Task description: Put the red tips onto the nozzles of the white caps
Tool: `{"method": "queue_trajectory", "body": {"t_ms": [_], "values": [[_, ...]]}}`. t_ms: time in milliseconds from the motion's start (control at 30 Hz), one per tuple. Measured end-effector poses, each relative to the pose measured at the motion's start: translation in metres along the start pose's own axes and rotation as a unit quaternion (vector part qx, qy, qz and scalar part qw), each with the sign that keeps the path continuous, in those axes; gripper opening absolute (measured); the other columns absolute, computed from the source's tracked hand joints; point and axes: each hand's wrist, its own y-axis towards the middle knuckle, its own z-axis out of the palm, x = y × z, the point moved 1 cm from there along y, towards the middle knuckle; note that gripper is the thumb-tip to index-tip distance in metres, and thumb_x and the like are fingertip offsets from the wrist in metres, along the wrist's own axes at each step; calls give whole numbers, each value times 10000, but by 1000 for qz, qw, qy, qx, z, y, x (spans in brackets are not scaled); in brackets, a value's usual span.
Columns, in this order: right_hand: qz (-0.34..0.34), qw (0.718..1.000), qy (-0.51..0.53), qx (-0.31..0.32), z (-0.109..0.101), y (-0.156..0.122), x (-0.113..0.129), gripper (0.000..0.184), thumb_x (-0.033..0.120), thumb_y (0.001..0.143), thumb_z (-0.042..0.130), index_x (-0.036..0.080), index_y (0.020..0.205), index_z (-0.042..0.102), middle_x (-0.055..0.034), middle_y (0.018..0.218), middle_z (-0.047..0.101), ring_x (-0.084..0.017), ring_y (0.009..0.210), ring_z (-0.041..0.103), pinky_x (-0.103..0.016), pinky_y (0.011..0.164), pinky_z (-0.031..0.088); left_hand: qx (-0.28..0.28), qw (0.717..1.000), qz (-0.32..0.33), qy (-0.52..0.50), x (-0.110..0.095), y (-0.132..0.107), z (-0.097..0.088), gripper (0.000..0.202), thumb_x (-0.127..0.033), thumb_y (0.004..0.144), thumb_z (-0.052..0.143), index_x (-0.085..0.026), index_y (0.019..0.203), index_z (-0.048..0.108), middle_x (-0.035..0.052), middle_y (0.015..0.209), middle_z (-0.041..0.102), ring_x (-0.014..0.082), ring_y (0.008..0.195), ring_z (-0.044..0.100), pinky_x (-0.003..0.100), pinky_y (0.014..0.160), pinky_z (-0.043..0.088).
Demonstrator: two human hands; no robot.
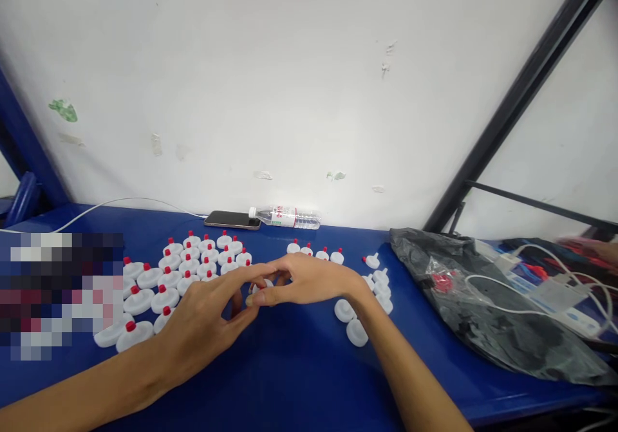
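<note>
My left hand and my right hand meet over the middle of the blue table. Both sets of fingers pinch one small white cap between them, just above the tabletop. Left of my hands lies a packed group of white caps with red tips. A short row of the same red-tipped caps sits behind my right hand. Plain white caps lie loose by my right wrist.
A phone and a lying water bottle rest against the white wall. A black plastic bag with white cables covers the right side. A black metal brace rises at right. A blurred patch covers the left edge.
</note>
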Motion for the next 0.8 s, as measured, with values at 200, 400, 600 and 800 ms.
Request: {"method": "queue_trajectory", "body": {"t_ms": [200,400,600,800], "values": [[-10,997,74,-5,3,0,-2,385,446,829,804,244,1107,631,11,963,693,-160,830,627,-254,727,456,25,998,43,-29,-3,1,1,388,-100,944,538,-350,1234,597,-58,1059,743,61,552,581,157,474,409],[-26,996,79,-36,6,3,-4,400,399,819,813,247,1123,602,24,897,702,-177,849,663,-272,747,452,17,998,57,-34,0,-1,5,368,-72,957,511,-325,1204,613,-19,1120,683,59,613,591,161,522,421],[-25,998,15,-52,5,3,-1,359,381,764,854,243,966,590,80,713,615,-131,667,560,-248,640,378,55,997,47,-27,0,-1,9,371,-55,906,483,-293,1152,628,-3,1082,645,69,587,550,191,526,402],[-23,998,4,-52,6,4,0,371,390,768,859,243,951,572,85,709,612,-129,672,565,-243,647,373,65,997,40,-29,1,-4,9,377,-63,922,475,-299,1179,617,2,1080,621,78,610,556,201,538,398]]}}
